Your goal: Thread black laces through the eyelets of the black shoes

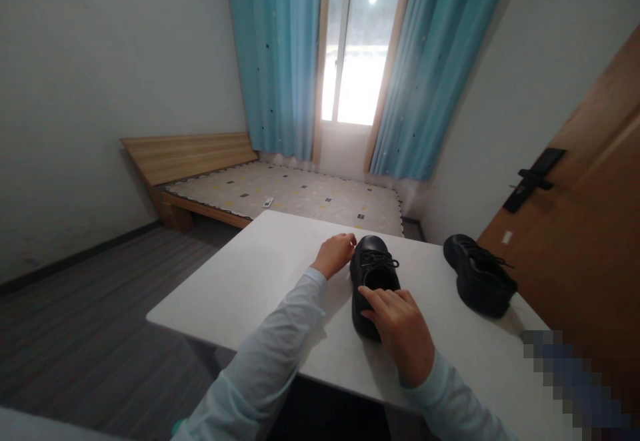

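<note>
A black lace-up shoe (374, 247) rests on the white table (235, 281) with its toe pointing away from me. My right hand (403, 324) is closed over the rear of its opening, thumb and fingers on the collar; part of the heel is hidden beneath. On the left side of the toe, my left hand (336, 254) has its fingers bent together, with the fingertips against the shoe's edge. A second black lace-up shoe (483, 277) sits apart to the right, near the table's far right edge.
Beyond the table is a bed with a patterned mattress (300, 194) and a wooden headboard (195, 154); a small white object (269, 202) lies on it. Blue curtains (280, 61) flank the window (363, 61). A wooden door (590, 194) stands close on the right. A blurred-out patch covers the lower right.
</note>
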The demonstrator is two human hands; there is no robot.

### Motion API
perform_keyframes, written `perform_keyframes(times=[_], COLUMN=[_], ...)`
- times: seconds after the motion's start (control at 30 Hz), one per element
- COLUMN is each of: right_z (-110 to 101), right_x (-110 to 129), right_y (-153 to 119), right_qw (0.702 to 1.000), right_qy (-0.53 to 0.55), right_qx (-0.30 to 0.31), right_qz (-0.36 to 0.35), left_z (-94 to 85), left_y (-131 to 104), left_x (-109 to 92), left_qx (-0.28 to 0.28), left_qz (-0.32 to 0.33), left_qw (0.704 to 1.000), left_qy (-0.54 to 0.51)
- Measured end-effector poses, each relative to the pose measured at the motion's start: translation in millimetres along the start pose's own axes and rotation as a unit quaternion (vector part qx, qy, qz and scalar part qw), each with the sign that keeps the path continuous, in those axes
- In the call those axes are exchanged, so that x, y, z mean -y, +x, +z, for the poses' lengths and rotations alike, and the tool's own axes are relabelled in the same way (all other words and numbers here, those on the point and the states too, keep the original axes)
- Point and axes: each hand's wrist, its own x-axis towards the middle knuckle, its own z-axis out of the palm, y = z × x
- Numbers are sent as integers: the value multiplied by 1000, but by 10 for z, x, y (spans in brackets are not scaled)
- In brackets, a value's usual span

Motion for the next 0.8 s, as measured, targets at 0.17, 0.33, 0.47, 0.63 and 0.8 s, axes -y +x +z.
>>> perform_keyframes(times=[0.17, 0.33, 0.47, 0.63, 0.8], right_z=[-200, -403, -354, -75, 76], right_x=[-142, -473, -742, -967, -1025], right_y=[152, 407, 558, 544, 456], right_qw=[997, 993, 988, 972, 975], right_qy=[13, 110, 148, 231, 221], right_qx=[80, 48, 15, 11, 11], right_qz=[-13, 15, 51, 43, -8], left_z=[3, -17, -26, -19, -24], left_y=[25, 24, 13, 12, -1], left_x=[-28, -84, -108, -104, -135], left_qx=[-43, -40, -21, 5, 27], left_qz=[68, 132, 149, 164, 173], left_qw=[991, 973, 962, 954, 949], left_qy=[-103, -183, -226, -250, -263])
